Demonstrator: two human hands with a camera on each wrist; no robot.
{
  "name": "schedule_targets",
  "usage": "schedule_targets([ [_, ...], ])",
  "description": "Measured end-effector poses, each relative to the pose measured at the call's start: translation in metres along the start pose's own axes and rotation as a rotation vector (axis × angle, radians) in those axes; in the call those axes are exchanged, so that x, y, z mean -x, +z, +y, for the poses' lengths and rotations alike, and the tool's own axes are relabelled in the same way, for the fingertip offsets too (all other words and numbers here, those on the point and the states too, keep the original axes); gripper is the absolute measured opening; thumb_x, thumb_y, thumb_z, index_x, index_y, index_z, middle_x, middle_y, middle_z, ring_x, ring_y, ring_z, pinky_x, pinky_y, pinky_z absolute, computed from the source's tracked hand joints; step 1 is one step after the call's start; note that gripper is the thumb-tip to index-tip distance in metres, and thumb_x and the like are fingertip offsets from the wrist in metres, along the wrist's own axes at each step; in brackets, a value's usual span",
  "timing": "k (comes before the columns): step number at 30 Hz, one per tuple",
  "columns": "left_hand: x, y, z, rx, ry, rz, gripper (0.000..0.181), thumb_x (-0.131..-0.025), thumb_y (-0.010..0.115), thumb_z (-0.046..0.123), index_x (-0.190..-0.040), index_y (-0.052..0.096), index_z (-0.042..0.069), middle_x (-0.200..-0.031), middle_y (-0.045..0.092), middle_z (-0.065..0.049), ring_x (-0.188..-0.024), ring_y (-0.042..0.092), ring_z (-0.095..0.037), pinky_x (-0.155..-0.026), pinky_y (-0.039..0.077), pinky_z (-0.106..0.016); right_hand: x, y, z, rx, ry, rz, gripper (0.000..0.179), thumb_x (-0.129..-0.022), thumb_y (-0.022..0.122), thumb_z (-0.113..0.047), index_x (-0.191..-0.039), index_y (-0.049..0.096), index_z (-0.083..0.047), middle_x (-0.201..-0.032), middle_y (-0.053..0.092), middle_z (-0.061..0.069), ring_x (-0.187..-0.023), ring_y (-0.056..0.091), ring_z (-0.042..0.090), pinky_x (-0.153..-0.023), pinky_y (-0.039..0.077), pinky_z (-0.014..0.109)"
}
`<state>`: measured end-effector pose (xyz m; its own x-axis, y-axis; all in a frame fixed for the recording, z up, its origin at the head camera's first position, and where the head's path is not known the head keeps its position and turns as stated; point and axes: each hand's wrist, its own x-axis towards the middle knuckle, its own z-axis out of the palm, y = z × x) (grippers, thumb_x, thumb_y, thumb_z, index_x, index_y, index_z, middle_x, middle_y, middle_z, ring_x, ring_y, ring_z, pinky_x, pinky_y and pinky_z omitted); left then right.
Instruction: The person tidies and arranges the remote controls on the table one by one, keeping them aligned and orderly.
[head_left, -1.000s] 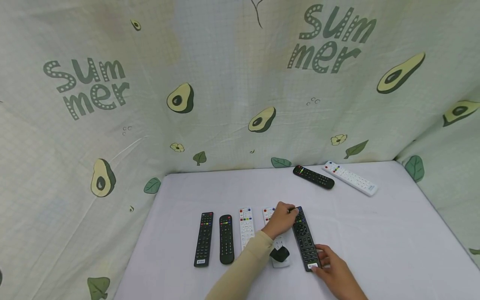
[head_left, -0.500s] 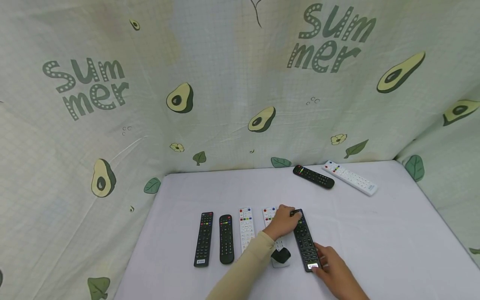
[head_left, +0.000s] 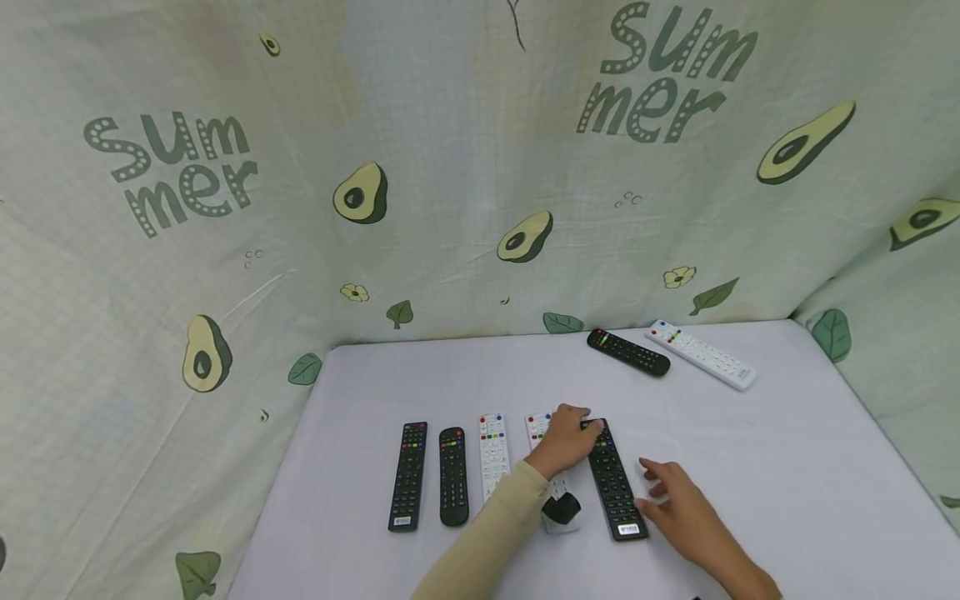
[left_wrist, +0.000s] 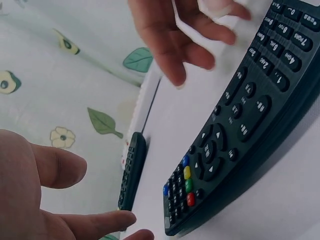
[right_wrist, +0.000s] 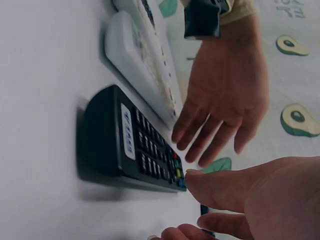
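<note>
A black remote control point(head_left: 617, 487) lies flat at the right end of a row on the table, its label end toward the front. My left hand point(head_left: 558, 442) hovers at its far end, fingers loosely extended; in the left wrist view the thumb and fingers point(left_wrist: 100, 225) are apart from the remote. Right of the remote's near end is my right hand point(head_left: 681, 508), thumb and fingers spread, holding nothing. In the right wrist view, the thumb point(right_wrist: 215, 187) appears close to the remote, and my left hand hangs beyond it. A white remote point(head_left: 537, 427) is partly hidden under my left forearm.
Left in the row lie a black remote point(head_left: 408, 477), a rounded black remote point(head_left: 453, 477) and a white remote point(head_left: 493, 450). Toward the back right, another black remote point(head_left: 628, 352) and a white remote point(head_left: 701, 354) lie slanted. A printed curtain point(head_left: 442, 167) hangs behind the table point(head_left: 780, 467).
My right hand has let go of the black remote's near end and moved slightly up and right. The remote's near end has shifted slightly right. The left hand stays by its far end.
</note>
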<state>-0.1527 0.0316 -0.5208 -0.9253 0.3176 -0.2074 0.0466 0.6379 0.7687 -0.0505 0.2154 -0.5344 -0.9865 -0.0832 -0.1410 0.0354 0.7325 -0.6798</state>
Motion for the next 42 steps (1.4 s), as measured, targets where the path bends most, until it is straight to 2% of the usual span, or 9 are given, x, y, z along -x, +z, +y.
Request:
schedule_targets([
  [6,-0.006,-0.006,-0.002,0.042,0.013,0.0,0.051,-0.109,0.05,0.033,-0.146,0.06,0.0,-0.143,0.055,-0.019,-0.139,0.05,-0.035,-0.117,0.044,-0.051,-0.028,-0.021,0.016,-0.001,-0.033,0.106,0.055,-0.098,0.07,-0.005,-0.142,0.047,0.017,-0.121,0.058,0.033,-0.105,0.067,0.044,-0.087,0.061,0.054],
  [13,-0.018,-0.013,-0.003,0.076,-0.01,0.03,0.048,-0.11,0.05,0.032,-0.146,0.06,0.002,-0.143,0.056,-0.016,-0.139,0.049,-0.033,-0.117,0.044,-0.051,-0.072,-0.039,0.038,-0.035,0.051,0.203,0.054,-0.104,0.062,-0.008,-0.144,0.041,0.022,-0.127,0.051,0.042,-0.112,0.061,0.054,-0.091,0.056,0.062],
  [20,-0.037,-0.02,-0.003,0.133,-0.04,0.09,0.045,-0.11,0.05,0.029,-0.146,0.059,0.003,-0.14,0.058,-0.015,-0.134,0.053,-0.033,-0.113,0.048,-0.05,-0.108,-0.046,0.054,-0.088,0.114,0.234,0.059,-0.104,0.059,-0.01,-0.146,0.037,0.023,-0.129,0.049,0.044,-0.115,0.058,0.056,-0.094,0.053,0.062],
  [29,-0.061,-0.025,-0.005,0.242,-0.09,0.182,0.043,-0.109,0.053,0.027,-0.142,0.061,0.002,-0.136,0.061,-0.015,-0.125,0.059,-0.029,-0.107,0.051,-0.047,-0.141,-0.051,0.057,-0.115,0.113,0.276,0.06,-0.103,0.059,-0.009,-0.145,0.035,0.026,-0.128,0.05,0.045,-0.114,0.058,0.057,-0.096,0.051,0.063],
  [37,-0.068,-0.027,-0.006,0.311,-0.115,0.217,0.045,-0.108,0.053,0.029,-0.143,0.061,0.002,-0.135,0.063,-0.014,-0.125,0.061,-0.029,-0.107,0.051,-0.047,-0.162,-0.051,0.057,-0.13,0.098,0.337,0.052,-0.103,0.056,-0.007,-0.143,0.043,0.024,-0.124,0.056,0.045,-0.113,0.059,0.055,-0.1,0.047,0.064],
  [42,-0.073,-0.026,-0.009,0.347,-0.13,0.219,0.044,-0.109,0.052,0.028,-0.144,0.06,0.003,-0.137,0.062,-0.013,-0.127,0.06,-0.03,-0.109,0.05,-0.048,-0.17,-0.051,0.059,-0.134,0.113,0.334,0.045,-0.104,0.053,-0.006,-0.14,0.049,0.021,-0.123,0.056,0.042,-0.11,0.06,0.052,-0.095,0.05,0.058],
])
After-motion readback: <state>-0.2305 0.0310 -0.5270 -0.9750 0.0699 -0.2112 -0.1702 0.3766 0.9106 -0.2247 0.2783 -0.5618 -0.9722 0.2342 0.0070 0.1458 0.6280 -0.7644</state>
